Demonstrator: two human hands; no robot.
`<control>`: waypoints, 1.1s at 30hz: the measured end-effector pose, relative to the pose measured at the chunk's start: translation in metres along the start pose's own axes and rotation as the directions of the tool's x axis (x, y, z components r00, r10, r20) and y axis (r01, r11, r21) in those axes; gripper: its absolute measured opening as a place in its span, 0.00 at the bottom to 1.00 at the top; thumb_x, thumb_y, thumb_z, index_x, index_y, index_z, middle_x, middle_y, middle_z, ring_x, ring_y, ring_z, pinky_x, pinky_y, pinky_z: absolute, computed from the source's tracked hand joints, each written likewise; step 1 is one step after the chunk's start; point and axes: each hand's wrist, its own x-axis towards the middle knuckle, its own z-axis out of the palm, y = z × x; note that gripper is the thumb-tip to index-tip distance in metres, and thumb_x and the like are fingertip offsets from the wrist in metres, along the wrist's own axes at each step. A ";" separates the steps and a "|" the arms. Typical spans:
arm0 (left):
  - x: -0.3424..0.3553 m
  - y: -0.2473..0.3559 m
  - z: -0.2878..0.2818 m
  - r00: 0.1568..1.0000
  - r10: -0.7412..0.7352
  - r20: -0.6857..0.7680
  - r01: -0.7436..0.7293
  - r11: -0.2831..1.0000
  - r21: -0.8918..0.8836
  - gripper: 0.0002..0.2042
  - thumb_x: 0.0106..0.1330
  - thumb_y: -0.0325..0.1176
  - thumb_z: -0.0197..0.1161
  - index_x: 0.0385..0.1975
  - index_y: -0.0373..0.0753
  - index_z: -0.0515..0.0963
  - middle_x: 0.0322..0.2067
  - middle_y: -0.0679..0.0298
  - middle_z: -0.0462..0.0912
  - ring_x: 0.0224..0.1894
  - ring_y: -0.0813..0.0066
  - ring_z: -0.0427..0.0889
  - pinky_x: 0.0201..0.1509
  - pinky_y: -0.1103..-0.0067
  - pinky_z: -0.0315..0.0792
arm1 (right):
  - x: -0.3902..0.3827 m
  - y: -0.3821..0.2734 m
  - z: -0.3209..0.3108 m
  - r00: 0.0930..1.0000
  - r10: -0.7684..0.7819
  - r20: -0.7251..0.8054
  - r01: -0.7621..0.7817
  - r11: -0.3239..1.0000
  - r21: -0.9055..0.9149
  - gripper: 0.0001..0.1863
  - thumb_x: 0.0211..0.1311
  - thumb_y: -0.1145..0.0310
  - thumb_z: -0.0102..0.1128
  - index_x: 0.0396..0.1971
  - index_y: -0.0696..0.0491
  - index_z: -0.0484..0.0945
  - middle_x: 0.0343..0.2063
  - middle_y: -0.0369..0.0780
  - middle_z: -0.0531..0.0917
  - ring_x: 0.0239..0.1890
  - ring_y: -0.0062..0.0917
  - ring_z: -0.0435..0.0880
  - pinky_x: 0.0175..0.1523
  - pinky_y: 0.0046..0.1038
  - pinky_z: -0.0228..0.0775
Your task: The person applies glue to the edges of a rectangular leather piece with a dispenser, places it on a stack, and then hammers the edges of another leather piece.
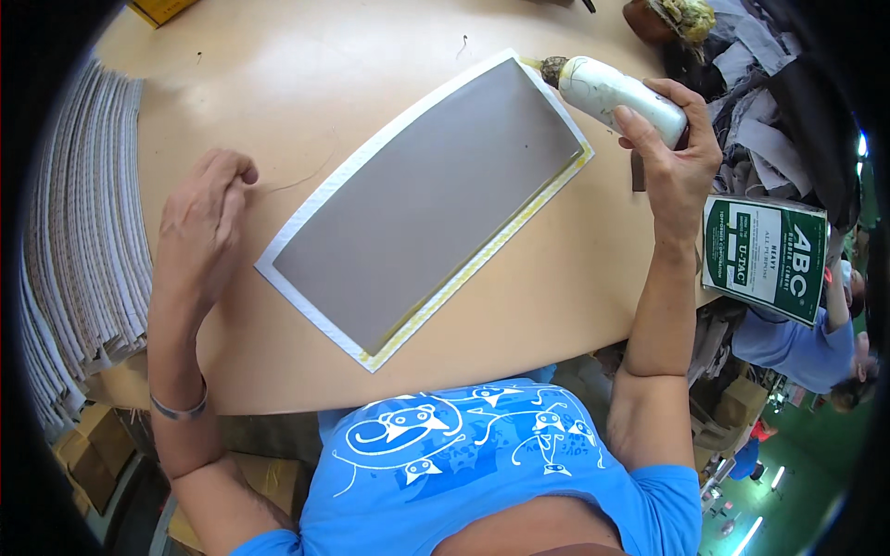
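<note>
My right hand (675,153) grips a white squeeze bottle (616,97), tilted with its dark, crusted neck and yellowish nozzle toward the panel's upper right corner. Below it lies a grey-brown panel (426,204), long and slightly curved, with a white border (315,199). Yellow glue (482,255) runs along the border's near edge, and some shows at the right corner. My left hand (209,199) rests on the table left of the panel, fingers curled in and closed, with nothing showing in them. A thin loose thread (301,181) lies between this hand and the panel.
A tall stack of layered sheets (88,222) lines the table's left side. At the right edge stand a green and white can (765,255) and a heap of grey fabric scraps (756,111). A glue-crusted brown pot (663,20) sits at the back. Another person (807,343) is beyond the can.
</note>
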 end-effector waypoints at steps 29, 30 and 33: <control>-0.010 0.013 0.014 0.995 -0.034 0.098 0.063 0.951 -0.302 0.07 0.50 0.20 0.63 0.25 0.34 0.70 0.21 0.65 0.70 0.21 0.79 0.70 0.26 0.82 0.66 | 0.000 0.006 0.004 0.992 -0.124 -0.027 0.121 0.988 -0.094 0.16 0.43 0.69 0.70 0.33 0.58 0.78 0.29 0.37 0.80 0.29 0.19 0.79 0.34 0.20 0.70; -0.010 0.012 0.014 0.995 -0.032 0.094 0.060 0.951 -0.303 0.07 0.51 0.20 0.63 0.25 0.34 0.70 0.21 0.65 0.70 0.21 0.79 0.70 0.26 0.83 0.66 | -0.001 0.005 0.004 0.993 -0.115 -0.035 0.112 0.991 -0.073 0.16 0.43 0.69 0.71 0.33 0.58 0.78 0.29 0.37 0.80 0.29 0.19 0.79 0.34 0.19 0.70; -0.010 0.012 0.015 0.996 -0.028 0.089 0.054 0.951 -0.304 0.07 0.51 0.20 0.63 0.25 0.34 0.70 0.21 0.65 0.69 0.21 0.79 0.69 0.26 0.83 0.66 | -0.006 -0.001 0.003 0.996 -0.084 -0.036 0.084 0.996 -0.012 0.16 0.43 0.69 0.71 0.34 0.58 0.78 0.29 0.37 0.81 0.29 0.19 0.79 0.34 0.19 0.71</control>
